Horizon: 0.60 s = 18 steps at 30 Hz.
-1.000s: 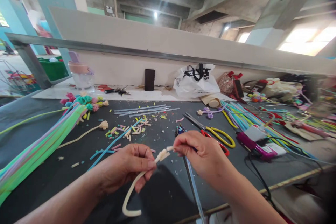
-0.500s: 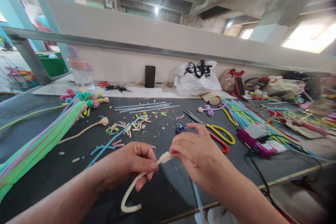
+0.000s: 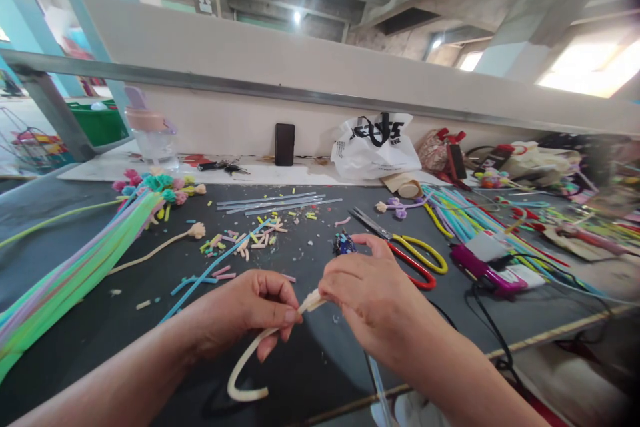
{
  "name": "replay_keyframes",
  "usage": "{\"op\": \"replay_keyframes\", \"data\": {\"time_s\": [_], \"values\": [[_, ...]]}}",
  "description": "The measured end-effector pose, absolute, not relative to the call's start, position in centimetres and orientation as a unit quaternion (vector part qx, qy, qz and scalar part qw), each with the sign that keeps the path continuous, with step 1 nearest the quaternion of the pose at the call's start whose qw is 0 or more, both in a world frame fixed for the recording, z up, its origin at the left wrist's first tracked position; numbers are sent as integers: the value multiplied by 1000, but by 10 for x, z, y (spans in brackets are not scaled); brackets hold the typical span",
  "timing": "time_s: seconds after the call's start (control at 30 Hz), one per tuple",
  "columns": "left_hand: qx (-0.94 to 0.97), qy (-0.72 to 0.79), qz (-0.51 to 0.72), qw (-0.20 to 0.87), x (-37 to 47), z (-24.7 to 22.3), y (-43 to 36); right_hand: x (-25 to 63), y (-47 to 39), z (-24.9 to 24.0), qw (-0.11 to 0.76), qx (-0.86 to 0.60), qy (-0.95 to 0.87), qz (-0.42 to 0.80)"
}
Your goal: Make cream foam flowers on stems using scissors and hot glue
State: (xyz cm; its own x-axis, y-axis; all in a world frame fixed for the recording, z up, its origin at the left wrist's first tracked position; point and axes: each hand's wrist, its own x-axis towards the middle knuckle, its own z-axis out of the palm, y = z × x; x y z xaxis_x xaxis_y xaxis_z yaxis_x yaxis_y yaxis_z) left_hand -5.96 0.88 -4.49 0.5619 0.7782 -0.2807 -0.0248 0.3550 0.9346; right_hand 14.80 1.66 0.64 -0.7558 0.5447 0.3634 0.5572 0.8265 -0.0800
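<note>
Two hands meet low in my head view over one cream strip (image 3: pixel 240 368), held above the dark tabletop (image 3: pixel 200 373). On the left hand (image 3: pixel 267 313), I see thumb and fingers pinched around the strip just below its ruffled end; the rest curls free beneath. On the right hand (image 3: pixel 370 287), fingertips close on the ruffled tip; whether they also pinch a separate piece, I cannot tell.

My main worry is that tip: too hard a pull from the right could tear or loosen the ruffles, and a slack left pinch could let the strip twist. The free curl might snag if swung. Loose offcuts (image 3: pixel 260 240) could stick to anything tacky. Also, the scissors (image 3: pixel 391 238) lie near the right hand, so a careless sweep might knock them, or the clear rod (image 3: pixel 379 383) below.
</note>
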Motion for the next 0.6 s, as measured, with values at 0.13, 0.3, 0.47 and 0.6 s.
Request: {"op": "replay_keyframes", "data": {"time_s": [0.13,0.3,0.47,0.6], "values": [[504,385,273,724,-59,-45,8,148,17,6,188,-287,-939,-26],[514,378,270,721,-59,-47,9,146,19,6,181,-281,-941,-45],[511,386,270,719,-59,-47,10,144,20,5,156,-267,-949,-68],[510,387,270,719,-58,-47,11,144,20,5,152,-257,-951,-77]]}}
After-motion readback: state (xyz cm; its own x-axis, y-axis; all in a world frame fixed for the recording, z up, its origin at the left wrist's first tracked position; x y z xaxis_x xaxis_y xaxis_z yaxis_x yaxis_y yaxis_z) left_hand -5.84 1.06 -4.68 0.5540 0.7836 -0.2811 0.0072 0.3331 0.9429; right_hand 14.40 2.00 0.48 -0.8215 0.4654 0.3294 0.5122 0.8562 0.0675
